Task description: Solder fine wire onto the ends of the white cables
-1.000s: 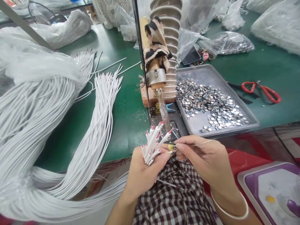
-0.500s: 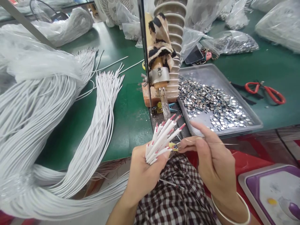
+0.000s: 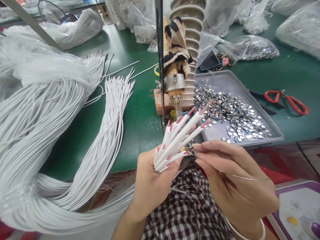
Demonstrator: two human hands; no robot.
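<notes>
My left hand point(image 3: 155, 186) is closed round a bundle of white cables point(image 3: 175, 143), their stripped ends showing red inner wires and fanning up and to the right. My right hand point(image 3: 232, 180) pinches a thin, silvery solder wire point(image 3: 240, 177) that trails back over its fingers. Its fingertips are at a small metal connector point(image 3: 192, 150) just right of the bundle; whether they also grip it I cannot tell. Behind the cable ends a soldering iron point(image 3: 175, 81) is clamped tip-down, its handle wrapped in spotted cloth. The cable ends partly cover its tip.
A grey tray point(image 3: 277, 137) of small metal connectors lies to the right, with red-handled pliers point(image 3: 296, 105) beyond it. More white cables point(image 3: 112, 116) spread over the left side. A ribbed hose point(image 3: 190, 43) rises behind the iron. Plastic bags point(image 3: 252, 46) and a phone point(image 3: 209, 61) lie farther back.
My right hand has turned over, back now upward, its raised index finger lowered toward the connector. The cable ends in my left hand have tilted slightly up and right. The view has shifted slightly.
</notes>
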